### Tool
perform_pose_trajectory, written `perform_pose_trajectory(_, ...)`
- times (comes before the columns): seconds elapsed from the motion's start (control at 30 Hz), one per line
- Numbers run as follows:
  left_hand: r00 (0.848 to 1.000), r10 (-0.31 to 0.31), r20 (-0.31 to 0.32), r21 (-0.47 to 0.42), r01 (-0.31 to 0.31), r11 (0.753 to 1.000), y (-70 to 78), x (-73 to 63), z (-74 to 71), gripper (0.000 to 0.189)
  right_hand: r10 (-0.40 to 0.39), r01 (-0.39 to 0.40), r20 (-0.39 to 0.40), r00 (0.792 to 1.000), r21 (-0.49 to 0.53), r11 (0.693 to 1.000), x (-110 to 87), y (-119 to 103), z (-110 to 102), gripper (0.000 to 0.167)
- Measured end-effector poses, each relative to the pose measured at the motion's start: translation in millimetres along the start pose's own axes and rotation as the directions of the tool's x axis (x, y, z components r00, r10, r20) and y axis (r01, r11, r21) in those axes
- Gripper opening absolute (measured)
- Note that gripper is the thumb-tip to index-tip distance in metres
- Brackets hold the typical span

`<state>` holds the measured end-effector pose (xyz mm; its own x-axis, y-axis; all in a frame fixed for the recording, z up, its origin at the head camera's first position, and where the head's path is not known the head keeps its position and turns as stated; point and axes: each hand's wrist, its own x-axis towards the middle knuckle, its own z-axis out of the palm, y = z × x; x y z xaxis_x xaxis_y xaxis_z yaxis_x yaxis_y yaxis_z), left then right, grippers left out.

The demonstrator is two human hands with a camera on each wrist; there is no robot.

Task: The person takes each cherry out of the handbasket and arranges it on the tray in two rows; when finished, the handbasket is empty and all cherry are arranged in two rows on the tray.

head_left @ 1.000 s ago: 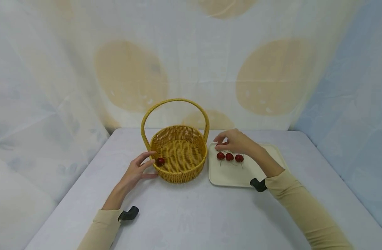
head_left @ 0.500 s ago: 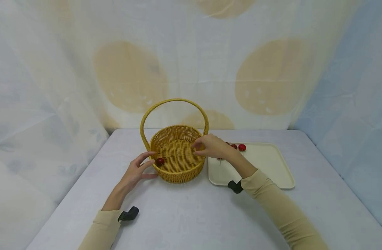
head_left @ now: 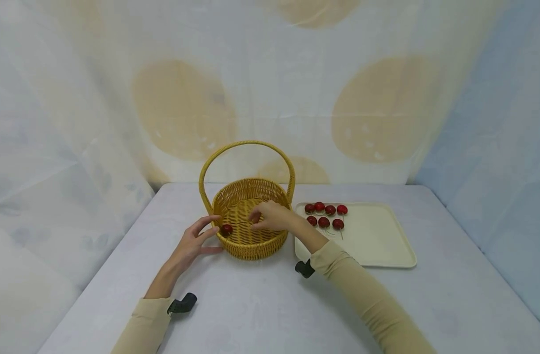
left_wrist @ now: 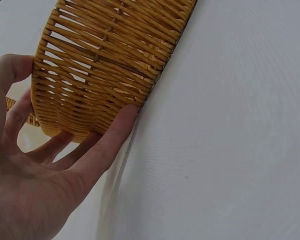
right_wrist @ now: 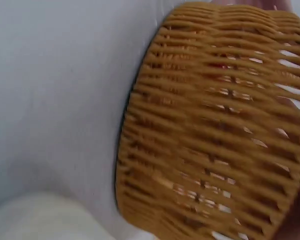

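A yellow wicker basket [head_left: 252,250] with a tall hoop handle stands mid-table, and one red cherry [head_left: 227,229] lies inside by its left wall. My left hand [head_left: 194,241] holds the basket's left side; in the left wrist view its spread fingers [left_wrist: 105,150] reach from the rim down to the base. My right hand [head_left: 271,216] is over the basket's inside, fingers curled toward the thumb; I cannot tell whether a cherry is between them. The right wrist view shows mostly the basket's woven wall [right_wrist: 205,125], blurred.
A cream rectangular tray [head_left: 376,236] lies right of the basket, with two rows of red stemmed cherries [head_left: 324,222] at its left end. A dark wrist mount [head_left: 304,269] sticks out under the right sleeve. Patterned cloth [head_left: 270,88] hangs behind the table.
My right hand has moved left from the cherries on the tray, across the basket's right rim, to over its inside. My left hand and the basket have stayed in place.
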<state>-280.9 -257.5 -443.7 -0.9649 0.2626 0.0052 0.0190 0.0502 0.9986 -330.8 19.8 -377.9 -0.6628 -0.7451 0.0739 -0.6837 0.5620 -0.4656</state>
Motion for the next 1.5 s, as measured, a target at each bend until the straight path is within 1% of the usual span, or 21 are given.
perform_pose_trajectory(0.13, 1.000, 0.003, 0.006, 0.015, -0.003, 1.000, -0.8, 1.0, -0.2, 0.059, 0.015, -0.015, 0.012, 1.000, -0.018, 1.000, 11.5, -4, 9, 0.028)
perform_pose_trajectory(0.23, 1.000, 0.004, -0.004, 0.019, -0.004, 1.000, -0.1, 1.5, 0.9, 0.057, 0.025, -0.025, 0.009, 1.000, -0.027, 0.999, 19.7, -8, 13, 0.027)
perform_pose_trajectory(0.3, 1.000, 0.003, -0.006, 0.016, -0.003, 1.000, 1.0, 1.8, 3.0, 0.055, 0.043, -0.043, 0.011, 0.999, -0.013, 0.999, 23.8, -11, 16, 0.027)
perform_pose_trajectory(0.43, 1.000, 0.001, 0.022, -0.001, -0.001, 1.000, 5.4, 2.5, 9.1, 0.054, 0.089, -0.089, -0.001, 0.996, -0.003, 0.996, 30.6, -15, 22, 0.030)
perform_pose_trajectory(0.53, 0.999, 0.001, 0.032, -0.014, -0.001, 1.000, 6.3, 3.3, 10.9, 0.055, 0.091, -0.091, -0.023, 0.996, -0.006, 0.996, 35.6, -18, 29, 0.033)
perform_pose_trajectory(0.63, 1.000, -0.001, 0.015, -0.015, 0.001, 1.000, 3.8, 3.9, 9.2, 0.051, 0.079, -0.079, -0.032, 0.996, 0.005, 0.997, 40.7, -20, 35, 0.037)
perform_pose_trajectory(0.83, 1.000, 0.001, 0.004, -0.002, -0.001, 1.000, -0.5, 4.0, 5.0, 0.049, 0.123, -0.121, -0.038, 0.992, 0.042, 0.992, 46.6, -20, 45, 0.046)
perform_pose_trajectory(0.97, 1.000, 0.009, 0.001, -0.005, -0.009, 1.000, -0.4, 3.4, 3.5, 0.050, 0.101, -0.101, 0.005, 0.995, 0.057, 0.993, 48.8, -19, 47, 0.047)
perform_pose_trajectory(1.1, 1.000, -0.005, 0.010, -0.011, 0.005, 1.000, 11.6, -3.2, 6.9, 0.051, 0.073, -0.076, 0.063, 0.995, 0.040, 0.996, 50.0, -19, 49, 0.045)
perform_pose_trajectory(1.2, 1.000, -0.013, 0.015, -0.014, 0.014, 1.000, 19.9, -8.1, 9.5, 0.055, 0.057, -0.059, 0.071, 0.996, 0.027, 0.998, 50.1, -20, 51, 0.042)
perform_pose_trajectory(1.3, 1.000, -0.012, 0.014, -0.014, 0.012, 1.000, 19.5, -8.8, 9.0, 0.058, 0.036, -0.039, 0.065, 0.997, 0.040, 0.998, 49.8, -20, 52, 0.037)
perform_pose_trajectory(1.5, 1.000, -0.019, 0.009, -0.020, 0.019, 1.000, 19.9, -9.9, 8.2, 0.060, 0.049, -0.053, 0.062, 0.997, 0.064, 0.997, 48.6, -23, 52, 0.034)
